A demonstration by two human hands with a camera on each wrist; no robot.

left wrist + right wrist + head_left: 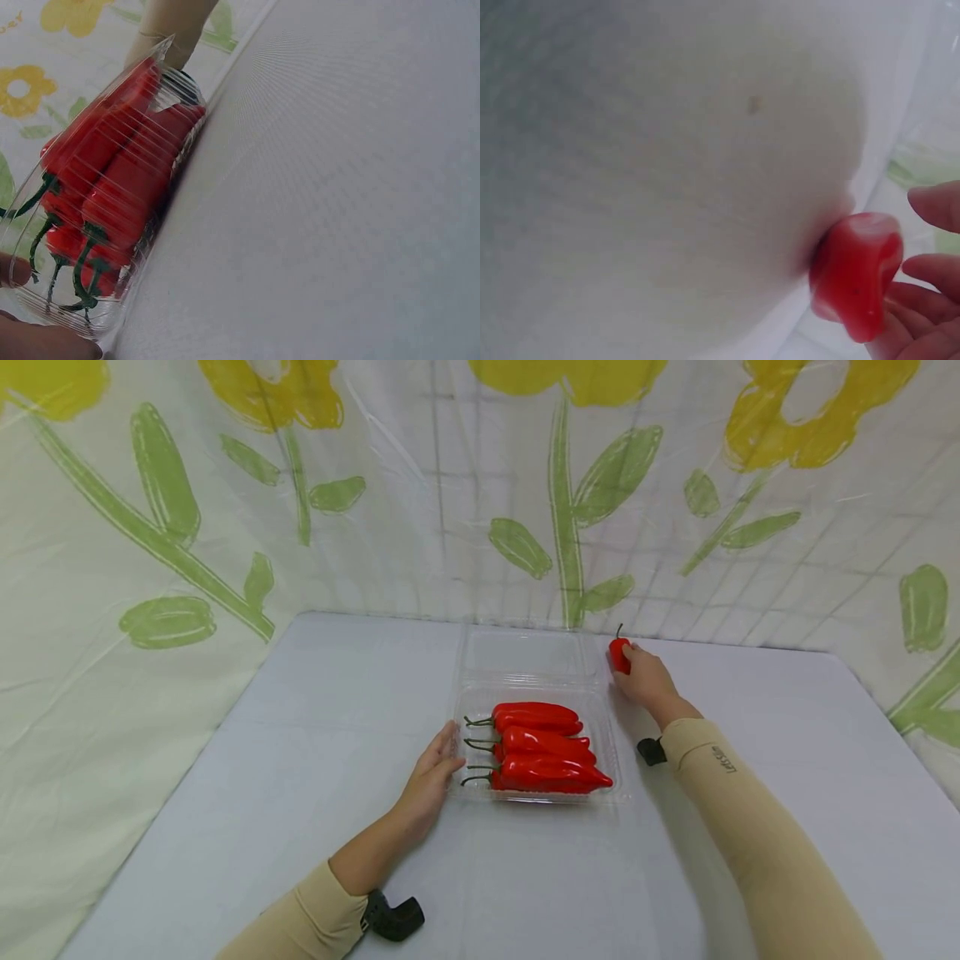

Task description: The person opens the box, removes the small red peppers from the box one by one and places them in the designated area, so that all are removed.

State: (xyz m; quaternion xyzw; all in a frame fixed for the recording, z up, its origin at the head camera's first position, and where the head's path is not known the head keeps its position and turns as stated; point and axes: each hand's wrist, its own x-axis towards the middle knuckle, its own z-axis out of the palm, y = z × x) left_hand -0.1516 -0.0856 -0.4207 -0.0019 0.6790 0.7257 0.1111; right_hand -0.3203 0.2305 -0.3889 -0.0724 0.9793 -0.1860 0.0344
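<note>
A clear plastic clamshell box (611,727) stands with its lid (525,656) folded back. Inside lie several glossy red peppers (547,743), their green stems pointing left. My left hand (423,781) rests against the box's left side, fingers fairly straight along the wall and thumb near the rim. In the left wrist view its fingertips (45,341) touch the box corner. Right of the lid, my right hand (648,679) is at a single red pepper (855,274) on the table. Its fingers are loosely bent beside that pepper, with a gap at the upper digit.
The white tabletop (330,693) extends around the box. A white curtain (405,552) with yellow flowers and green leaves hangs behind the far table edge. Black wrist cameras sit on the left wrist (397,918) and right wrist (651,752).
</note>
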